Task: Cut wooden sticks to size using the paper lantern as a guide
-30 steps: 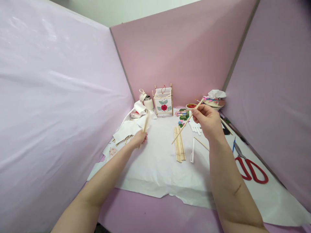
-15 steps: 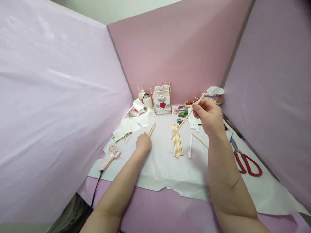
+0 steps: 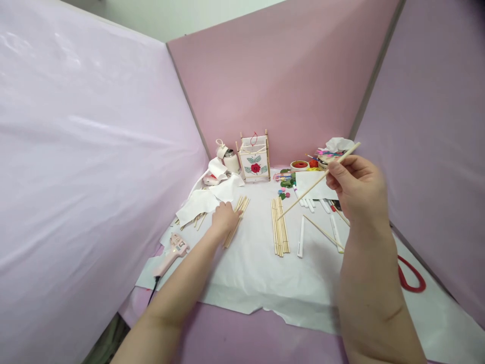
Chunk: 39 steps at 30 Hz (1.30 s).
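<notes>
My right hand [image 3: 358, 189] is raised at the right and pinches one thin wooden stick [image 3: 308, 188], which slants down to the left above the table. My left hand [image 3: 224, 218] rests flat, fingers stretched, on a small bunch of wooden sticks [image 3: 237, 222] lying on the white paper sheet [image 3: 257, 263]. Between my hands lies a neat row of wooden sticks [image 3: 279, 226]. A white glue stick [image 3: 300, 236] and one loose thin stick [image 3: 323, 232] lie just right of that row.
A pink glue gun [image 3: 171, 250] with its cord lies at the sheet's left edge. A small paper lantern with a red flower [image 3: 255, 156], a white jar [image 3: 231, 161], tape rolls [image 3: 300, 165] and paper scraps stand at the back. Red scissors [image 3: 411, 275] show behind my right arm. Pink panels wall in the table.
My left hand has laid its bunch of sticks down on the paper and opened flat over it. My right hand has carried its stick further right.
</notes>
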{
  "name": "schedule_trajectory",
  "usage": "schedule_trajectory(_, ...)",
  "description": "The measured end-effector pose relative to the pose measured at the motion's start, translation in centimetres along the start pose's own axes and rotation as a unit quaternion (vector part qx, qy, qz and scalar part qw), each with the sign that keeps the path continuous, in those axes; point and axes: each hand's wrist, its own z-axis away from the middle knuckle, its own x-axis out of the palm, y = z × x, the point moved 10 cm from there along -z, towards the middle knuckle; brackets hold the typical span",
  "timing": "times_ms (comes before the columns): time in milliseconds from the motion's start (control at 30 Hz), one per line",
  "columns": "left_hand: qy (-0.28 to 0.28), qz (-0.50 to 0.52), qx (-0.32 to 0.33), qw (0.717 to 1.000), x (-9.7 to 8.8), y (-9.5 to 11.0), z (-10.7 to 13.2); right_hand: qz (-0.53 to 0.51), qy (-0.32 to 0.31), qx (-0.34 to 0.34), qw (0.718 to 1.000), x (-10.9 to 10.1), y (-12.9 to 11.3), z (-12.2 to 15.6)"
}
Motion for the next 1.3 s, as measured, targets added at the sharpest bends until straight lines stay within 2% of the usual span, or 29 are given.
schedule_trajectory(133,0.066,0.0,0.028,0.997,-1.9,-0.2,-5.2,0.004,-0.001,-0.001,1.0,0.1,0.0,-0.1)
schedule_trajectory(300,0.089,0.013,0.042,0.995,-1.7,-1.6,-10.3,0.015,-0.003,0.004,1.0,0.7,0.1,0.0)
schedule_trajectory(367,0.095,0.023,0.045,0.994,-1.8,-2.2,-11.4,0.025,0.004,0.008,1.0,0.7,0.1,0.1)
schedule_trajectory(433,0.116,0.033,0.039,0.992,-2.9,-3.2,-12.1,0.036,0.01,0.01,0.999,0.6,0.1,0.2)
schedule_trajectory(567,0.175,0.029,0.004,0.984,-7.3,-6.8,-12.5,0.032,-0.005,0.013,0.999,1.2,0.1,0.3)
schedule_trajectory(667,0.165,0.002,-0.018,0.986,-9.5,-10.0,-12.3,0.023,-0.02,0.022,0.999,1.9,0.3,0.3)
schedule_trajectory(767,0.08,-0.029,-0.024,0.996,-8.6,-12.7,-11.9,0.02,-0.028,0.031,0.999,2.5,0.6,0.4)
schedule_trajectory(867,-0.025,-0.045,-0.029,0.998,-5.4,-14.4,-11.1,0.02,-0.039,0.035,0.998,3.2,0.7,0.6)
schedule_trajectory(967,-0.079,-0.038,-0.029,0.996,-2.6,-15.1,-10.2,0.029,-0.05,0.037,0.998,3.7,0.6,0.8)
schedule_trajectory(1033,-0.081,-0.026,-0.027,0.996,-1.7,-15.1,-9.8,0.035,-0.052,0.037,0.997,3.8,0.6,0.9)
schedule_trajectory(1100,-0.07,-0.006,-0.025,0.997,-1.7,-15.2,-9.7,0.04,-0.05,0.038,0.997,3.7,0.8,0.9)
schedule_trajectory(1200,-0.038,0.038,-0.033,0.998,-2.9,-15.7,-10.1,0.045,-0.043,0.04,0.997,3.3,1.1,0.7)
schedule_trajectory(1300,0.01,0.1,-0.051,0.994,-5.1,-16.6,-11.0,0.047,-0.045,0.038,0.997,3.4,1.3,0.6)
